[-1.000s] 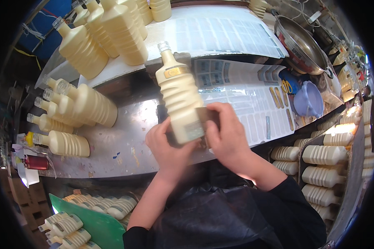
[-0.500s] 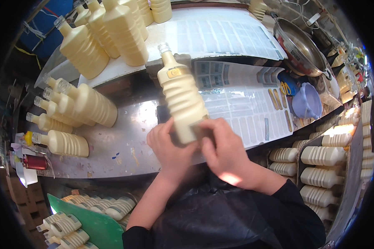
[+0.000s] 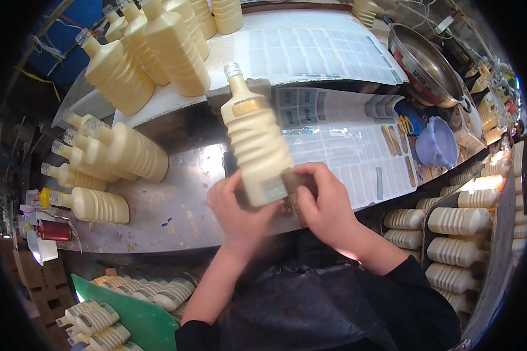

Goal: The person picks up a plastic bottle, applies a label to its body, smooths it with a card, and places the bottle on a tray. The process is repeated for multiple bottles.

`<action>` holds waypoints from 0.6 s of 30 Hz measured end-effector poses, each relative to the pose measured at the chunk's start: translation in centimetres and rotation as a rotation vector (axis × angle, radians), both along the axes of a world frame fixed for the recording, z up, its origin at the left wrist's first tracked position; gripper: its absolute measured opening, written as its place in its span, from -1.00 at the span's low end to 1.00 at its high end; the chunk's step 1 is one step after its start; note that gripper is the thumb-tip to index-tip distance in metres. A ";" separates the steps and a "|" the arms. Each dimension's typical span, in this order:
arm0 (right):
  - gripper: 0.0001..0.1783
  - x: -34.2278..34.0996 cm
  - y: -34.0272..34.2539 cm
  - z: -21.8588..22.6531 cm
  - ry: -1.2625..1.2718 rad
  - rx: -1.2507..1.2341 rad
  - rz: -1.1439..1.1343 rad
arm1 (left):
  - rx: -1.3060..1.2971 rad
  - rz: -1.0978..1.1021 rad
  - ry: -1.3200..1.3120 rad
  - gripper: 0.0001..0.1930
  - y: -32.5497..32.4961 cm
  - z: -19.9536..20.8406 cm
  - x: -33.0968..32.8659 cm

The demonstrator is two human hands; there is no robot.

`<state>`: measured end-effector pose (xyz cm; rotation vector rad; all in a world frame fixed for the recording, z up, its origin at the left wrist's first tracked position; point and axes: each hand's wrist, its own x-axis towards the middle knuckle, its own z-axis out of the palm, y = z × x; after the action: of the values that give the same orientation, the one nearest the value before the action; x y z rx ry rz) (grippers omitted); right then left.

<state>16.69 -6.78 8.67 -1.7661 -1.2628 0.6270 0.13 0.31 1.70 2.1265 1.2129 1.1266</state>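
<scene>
A cream ribbed bottle (image 3: 256,140) with a clear threaded neck lies tilted in front of me, its neck pointing away. A gold label (image 3: 246,107) sits on its shoulder, and a silvery rectangular label (image 3: 274,190) is near its base. My left hand (image 3: 235,205) is closed around the left side of the base, blurred along its lower fingers. In my right hand (image 3: 328,202), fingers and thumb grip a flat dark brown piece (image 3: 296,198), its kind unclear, at the base's right edge. The bottle's upper part lies over a dark block (image 3: 218,100).
Label sheets (image 3: 345,152) cover the bench's right, with yellow-handled scissors (image 3: 405,124) and a lavender bucket (image 3: 435,142). Several cream bottles stand at the back left (image 3: 175,50) and left (image 3: 137,153). Racks of bottles (image 3: 454,248) fill the lower right; a green panel (image 3: 120,310) stands lower left.
My right hand has shifted slightly right, off the bottle's base. The silvery label and the brown piece now show more plainly. My left hand stays at the base.
</scene>
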 end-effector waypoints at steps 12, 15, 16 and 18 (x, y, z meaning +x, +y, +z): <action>-0.64 -2.1 0.2 -1.5 0.018 0.119 0.158 | -0.397 0.071 -0.428 -0.46 0.6 -1.8 0.7; -0.63 -2.0 0.3 -2.2 -0.010 0.058 0.101 | -0.423 0.032 -0.479 -0.52 0.6 -1.9 0.5; -0.63 -1.5 0.1 -2.8 -0.007 0.050 0.052 | -0.433 0.000 -0.474 -0.54 0.6 -1.8 0.2; -0.64 -0.2 -0.4 -4.9 0.067 0.054 -0.064 | -0.461 -0.033 -0.487 -0.56 0.6 -1.7 0.2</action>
<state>16.48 -7.14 3.81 -1.7205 -1.1625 0.6055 0.32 0.86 0.04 1.4207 1.0695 1.1294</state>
